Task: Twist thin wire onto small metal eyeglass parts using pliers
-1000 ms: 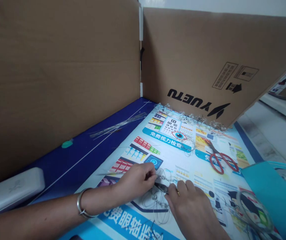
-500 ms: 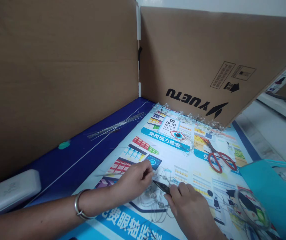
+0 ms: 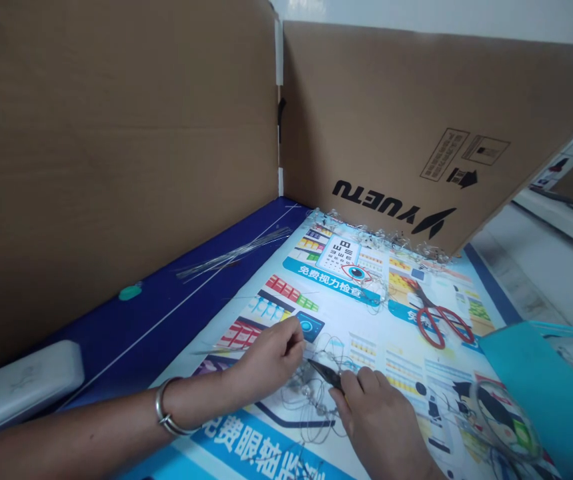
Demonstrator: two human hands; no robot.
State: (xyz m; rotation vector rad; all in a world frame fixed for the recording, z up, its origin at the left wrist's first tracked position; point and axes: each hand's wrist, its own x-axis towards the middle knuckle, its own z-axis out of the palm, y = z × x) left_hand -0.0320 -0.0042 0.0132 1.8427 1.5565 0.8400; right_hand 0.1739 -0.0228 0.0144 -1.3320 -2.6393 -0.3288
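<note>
We hold our left hand (image 3: 269,357) low with its fingers curled inward, our left forearm (image 3: 111,420) stretching in from the side, and our right hand (image 3: 379,427) just beside that left hand, fingers bent in a closed grip.

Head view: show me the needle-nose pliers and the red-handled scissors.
Needle-nose pliers (image 3: 325,375), head view, point on the dark tapered nose.
Red-handled scissors (image 3: 431,308), head view, point where the red handles meet the blades.
</note>
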